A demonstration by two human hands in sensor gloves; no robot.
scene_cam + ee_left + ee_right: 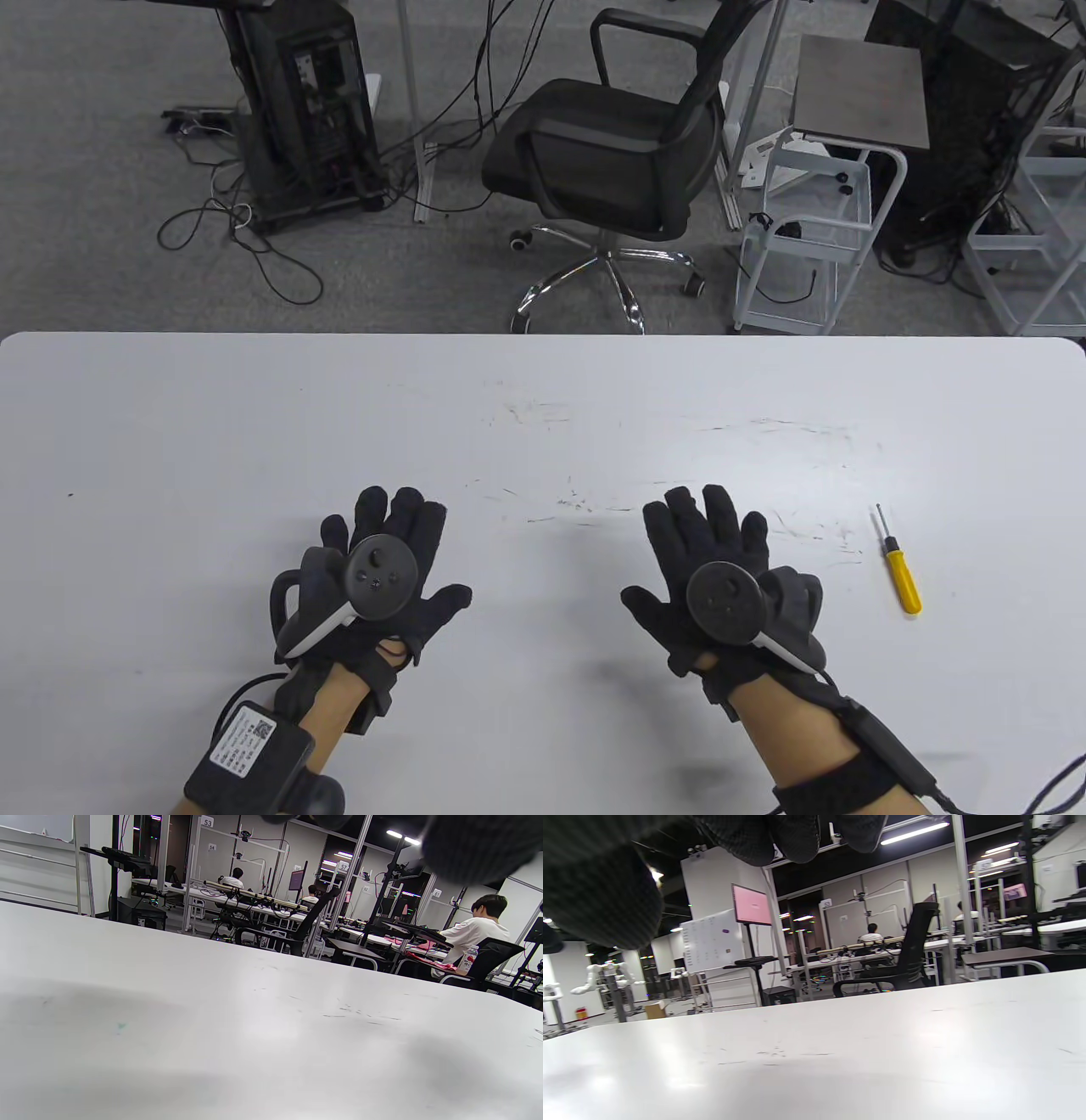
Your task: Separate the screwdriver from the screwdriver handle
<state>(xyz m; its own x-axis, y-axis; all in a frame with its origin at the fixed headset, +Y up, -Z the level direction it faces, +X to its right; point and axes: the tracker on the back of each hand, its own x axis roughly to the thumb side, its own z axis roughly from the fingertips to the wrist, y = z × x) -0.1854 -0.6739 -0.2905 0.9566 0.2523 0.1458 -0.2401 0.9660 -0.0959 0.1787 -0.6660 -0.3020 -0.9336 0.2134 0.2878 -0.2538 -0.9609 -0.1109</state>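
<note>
Stood on grey carpet (102, 170) beyond the scuffed white table (543, 407): a black mesh office chair on a chrome star base (607, 161), a black computer tower trailing cables (310, 102), a white wire-frame cart (806, 238). Lit by ceiling strip lights (914, 833); glowed pink on a stand-mounted monitor (751, 905).
</note>
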